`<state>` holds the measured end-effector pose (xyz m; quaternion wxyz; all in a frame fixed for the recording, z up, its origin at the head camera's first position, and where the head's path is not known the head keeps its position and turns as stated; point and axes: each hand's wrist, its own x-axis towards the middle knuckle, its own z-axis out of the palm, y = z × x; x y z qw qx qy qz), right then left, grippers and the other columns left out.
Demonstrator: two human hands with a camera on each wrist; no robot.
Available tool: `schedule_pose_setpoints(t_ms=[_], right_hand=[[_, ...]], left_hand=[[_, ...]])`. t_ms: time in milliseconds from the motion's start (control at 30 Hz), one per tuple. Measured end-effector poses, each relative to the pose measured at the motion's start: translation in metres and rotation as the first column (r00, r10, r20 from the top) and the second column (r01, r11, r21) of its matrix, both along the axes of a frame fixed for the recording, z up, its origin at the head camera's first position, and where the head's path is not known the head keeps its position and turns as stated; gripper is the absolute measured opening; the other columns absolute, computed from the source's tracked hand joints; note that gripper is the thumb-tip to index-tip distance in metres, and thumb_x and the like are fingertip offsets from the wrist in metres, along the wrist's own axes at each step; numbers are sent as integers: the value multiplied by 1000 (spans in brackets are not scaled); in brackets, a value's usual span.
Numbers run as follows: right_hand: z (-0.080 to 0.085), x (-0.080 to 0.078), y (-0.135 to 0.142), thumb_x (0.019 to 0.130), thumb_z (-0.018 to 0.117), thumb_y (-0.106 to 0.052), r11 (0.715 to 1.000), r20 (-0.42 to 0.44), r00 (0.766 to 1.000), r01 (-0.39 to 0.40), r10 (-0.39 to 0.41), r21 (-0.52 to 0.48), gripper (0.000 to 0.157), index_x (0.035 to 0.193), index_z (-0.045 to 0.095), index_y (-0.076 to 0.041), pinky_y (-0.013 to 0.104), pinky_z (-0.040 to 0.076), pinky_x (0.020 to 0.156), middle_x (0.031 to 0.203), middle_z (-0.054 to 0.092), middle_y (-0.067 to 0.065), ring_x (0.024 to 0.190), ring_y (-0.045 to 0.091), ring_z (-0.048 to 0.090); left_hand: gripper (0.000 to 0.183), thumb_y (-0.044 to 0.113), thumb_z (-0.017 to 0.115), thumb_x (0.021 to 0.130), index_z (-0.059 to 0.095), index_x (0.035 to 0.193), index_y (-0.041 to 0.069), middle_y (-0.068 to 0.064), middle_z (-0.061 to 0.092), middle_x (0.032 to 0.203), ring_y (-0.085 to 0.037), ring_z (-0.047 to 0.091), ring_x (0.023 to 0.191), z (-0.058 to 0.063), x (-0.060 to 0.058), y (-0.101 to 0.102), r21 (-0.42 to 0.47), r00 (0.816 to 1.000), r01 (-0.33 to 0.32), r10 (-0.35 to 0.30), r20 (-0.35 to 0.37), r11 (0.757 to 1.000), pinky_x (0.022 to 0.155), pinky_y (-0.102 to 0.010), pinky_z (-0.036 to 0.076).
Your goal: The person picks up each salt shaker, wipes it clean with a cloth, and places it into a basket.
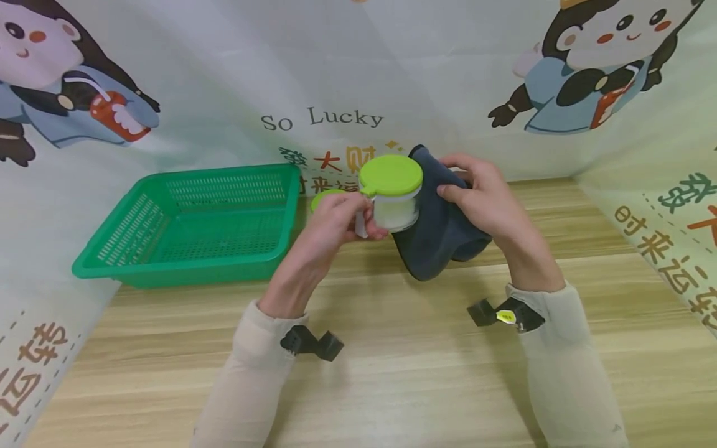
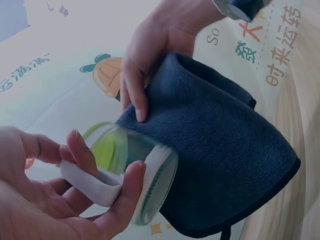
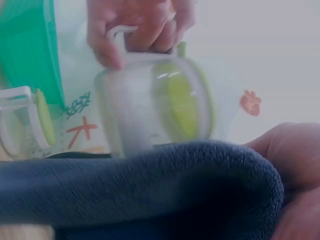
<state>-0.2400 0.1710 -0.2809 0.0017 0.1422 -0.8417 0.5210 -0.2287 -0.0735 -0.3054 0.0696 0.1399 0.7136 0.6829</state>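
Observation:
A clear jar [image 1: 395, 211] with a lime-green lid [image 1: 391, 174] is held up off the table by my left hand [image 1: 340, 219]. In the left wrist view the fingers of that hand curl round the jar's white handle [image 2: 91, 186]. My right hand [image 1: 486, 194] grips a dark blue-grey cloth [image 1: 439, 218], thumb on the near side. The cloth hangs down beside the jar and lies against its side. Behind my left hand stands a second jar with a green lid [image 1: 327, 198], mostly hidden; the right wrist view shows its clear body [image 3: 16, 125].
A green plastic basket [image 1: 185, 270] with mesh sides stands on the wooden table [image 1: 392, 348] at the left. A printed white sheet [image 1: 437, 74] hangs behind and along both sides. A small black camera is strapped on each wrist.

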Motion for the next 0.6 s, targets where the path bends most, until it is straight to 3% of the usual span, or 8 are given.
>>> schedule_pose_setpoints(t_ms=[133,367,600], right_hand=[[-6,-7,0,105,52,-7,999,-34,999,11,-12,-36,36,141,56,-3,22,52,78,125,62,19,92,14,62],[-12,-13,5,107,50,-8,991,-18,999,-39,37,-128,35,140,57,0,22,54,80,116,61,2,93,12,62],[-18,-18,1,106,48,-4,956,0,993,-112,116,-271,25,126,63,-1,22,57,72,102,64,-1,80,8,66]], left_hand=[[29,13,46,97,51,71,1,-7,50,71,-35,72,81,1,0,-3,-9,999,37,-37,-8,999,82,-40,63],[28,15,47,95,47,70,4,-4,47,63,-28,73,75,0,-3,-11,40,991,136,-136,0,990,79,-39,63],[29,16,44,97,41,70,7,-1,42,59,-22,70,67,-1,-5,-17,121,975,219,-220,2,968,72,-35,62]])
